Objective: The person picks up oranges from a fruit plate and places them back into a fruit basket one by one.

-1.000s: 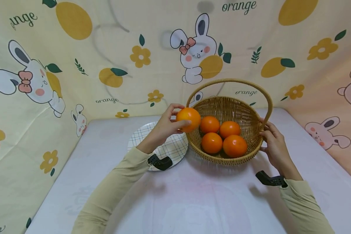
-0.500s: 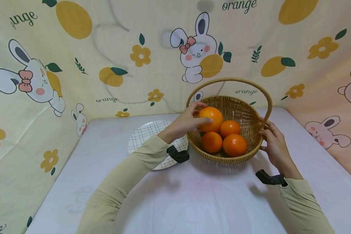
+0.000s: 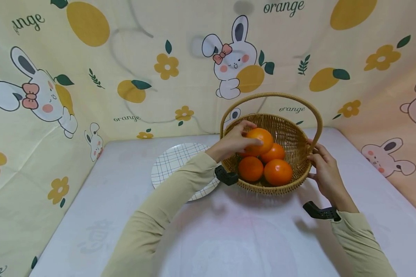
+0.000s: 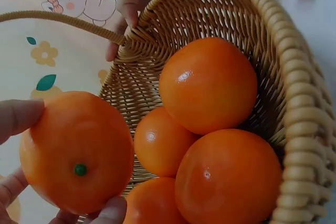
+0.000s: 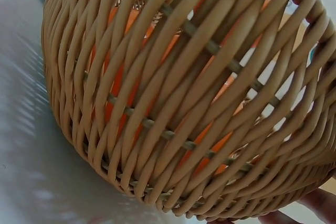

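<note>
My left hand holds an orange between thumb and fingers, over the left part of the wicker basket. In the left wrist view a small green stem spot shows on this held orange. Several other oranges lie inside the basket; in the head view the held one partly covers those behind it. At the basket's right side, my right hand grips the rim by the foot of the arched handle. Through the weave, orange patches show in the right wrist view.
A round white plate with a dark grid pattern lies left of the basket, partly behind my left forearm. Both stand on a white-covered table. A cloth printed with rabbits and oranges hangs behind and at the sides.
My left hand has carried the orange rightward, from the basket's left rim to over the oranges inside. My right hand and the basket have stayed in place.
</note>
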### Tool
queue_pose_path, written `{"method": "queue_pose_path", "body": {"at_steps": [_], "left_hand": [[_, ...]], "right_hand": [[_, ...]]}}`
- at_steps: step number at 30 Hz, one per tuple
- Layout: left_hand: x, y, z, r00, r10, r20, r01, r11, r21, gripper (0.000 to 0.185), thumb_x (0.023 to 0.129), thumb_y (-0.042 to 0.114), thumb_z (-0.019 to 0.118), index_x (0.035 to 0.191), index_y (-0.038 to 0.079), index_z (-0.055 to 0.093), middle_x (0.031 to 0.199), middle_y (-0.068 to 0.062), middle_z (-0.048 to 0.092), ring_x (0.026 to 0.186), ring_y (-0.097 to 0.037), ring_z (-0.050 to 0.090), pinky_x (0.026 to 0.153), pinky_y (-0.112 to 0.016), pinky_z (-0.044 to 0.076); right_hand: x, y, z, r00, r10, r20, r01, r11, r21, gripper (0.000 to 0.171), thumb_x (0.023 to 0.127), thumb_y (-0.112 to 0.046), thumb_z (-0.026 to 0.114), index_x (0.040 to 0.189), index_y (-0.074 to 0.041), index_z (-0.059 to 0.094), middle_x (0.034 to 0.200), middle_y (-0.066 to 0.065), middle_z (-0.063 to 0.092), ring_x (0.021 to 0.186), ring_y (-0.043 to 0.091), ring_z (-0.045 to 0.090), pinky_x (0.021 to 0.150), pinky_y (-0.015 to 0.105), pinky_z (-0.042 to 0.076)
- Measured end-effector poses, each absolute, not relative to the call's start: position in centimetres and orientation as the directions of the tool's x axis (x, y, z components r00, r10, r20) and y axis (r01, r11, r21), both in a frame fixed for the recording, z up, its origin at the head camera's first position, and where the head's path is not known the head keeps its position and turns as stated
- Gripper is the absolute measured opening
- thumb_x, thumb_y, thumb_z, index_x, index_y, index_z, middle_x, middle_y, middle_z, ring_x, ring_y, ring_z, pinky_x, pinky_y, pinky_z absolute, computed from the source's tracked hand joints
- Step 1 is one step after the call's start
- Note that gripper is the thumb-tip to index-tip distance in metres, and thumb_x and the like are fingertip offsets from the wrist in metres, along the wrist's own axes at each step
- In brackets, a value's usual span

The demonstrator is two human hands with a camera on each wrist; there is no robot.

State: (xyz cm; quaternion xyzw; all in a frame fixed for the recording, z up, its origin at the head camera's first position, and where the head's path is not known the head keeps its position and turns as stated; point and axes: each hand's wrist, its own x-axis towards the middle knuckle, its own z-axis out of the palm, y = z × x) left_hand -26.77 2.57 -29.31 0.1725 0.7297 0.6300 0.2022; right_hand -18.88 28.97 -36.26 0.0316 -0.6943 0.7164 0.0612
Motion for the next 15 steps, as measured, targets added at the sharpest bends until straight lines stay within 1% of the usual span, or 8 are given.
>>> {"method": "queue_pose_path", "body": {"at_steps": [5,10,12,14,15], "left_hand": [[-27.3,3.3,-30.0,-0.854,0.508,-0.116,-0.068,0.112,0.991,0.046,0.087,0.008,0.071,0.126,0.016,0.048,0.113,-0.012,0.048,0.091,-0.026,0.059,0.088,-0.054,0.049],[-27.6,3.9,-30.5,-0.848,0.504,-0.164,-0.109,0.137,0.985,0.044,0.088,0.009,0.071,0.124,0.017,0.049,0.112,-0.010,0.049,0.092,-0.024,0.057,0.087,-0.051,0.050],[-27.6,4.1,-30.6,-0.847,0.502,-0.174,-0.107,0.159,0.981,0.044,0.088,0.009,0.072,0.124,0.017,0.048,0.112,-0.010,0.049,0.092,-0.023,0.057,0.085,-0.048,0.051],[-27.7,4.2,-30.8,-0.846,0.501,-0.182,-0.108,0.173,0.979,0.044,0.088,0.010,0.072,0.124,0.017,0.048,0.111,-0.010,0.048,0.091,-0.023,0.056,0.082,-0.045,0.050],[-27.7,4.3,-30.8,-0.846,0.500,-0.186,-0.109,0.181,0.977,0.044,0.088,0.010,0.072,0.124,0.017,0.048,0.111,-0.009,0.048,0.090,-0.023,0.055,0.081,-0.043,0.050]], "right_hand": [[-18.9,29.0,-36.3,-0.990,0.046,0.135,-0.136,-0.022,-0.990,0.047,0.105,-0.013,0.036,0.151,-0.020,0.033,0.152,0.018,0.019,0.132,0.041,0.022,0.067,0.025,0.053],[-18.9,29.0,-36.3,-0.990,0.047,0.130,-0.132,-0.033,-0.991,0.047,0.105,-0.013,0.036,0.151,-0.020,0.033,0.152,0.017,0.019,0.132,0.040,0.022,0.068,0.026,0.053],[-18.9,29.0,-36.2,-0.990,0.048,0.129,-0.130,-0.018,-0.991,0.047,0.105,-0.014,0.035,0.151,-0.021,0.033,0.152,0.018,0.019,0.133,0.041,0.022,0.074,0.036,0.053],[-18.9,29.0,-36.2,-0.991,0.051,0.127,-0.127,-0.006,-0.992,0.047,0.105,-0.014,0.035,0.151,-0.021,0.032,0.153,0.018,0.018,0.134,0.042,0.021,0.079,0.045,0.048],[-18.9,29.0,-36.1,-0.991,0.052,0.126,-0.126,0.002,-0.992,0.047,0.105,-0.014,0.035,0.151,-0.021,0.032,0.153,0.019,0.018,0.134,0.043,0.021,0.081,0.048,0.045]]}}
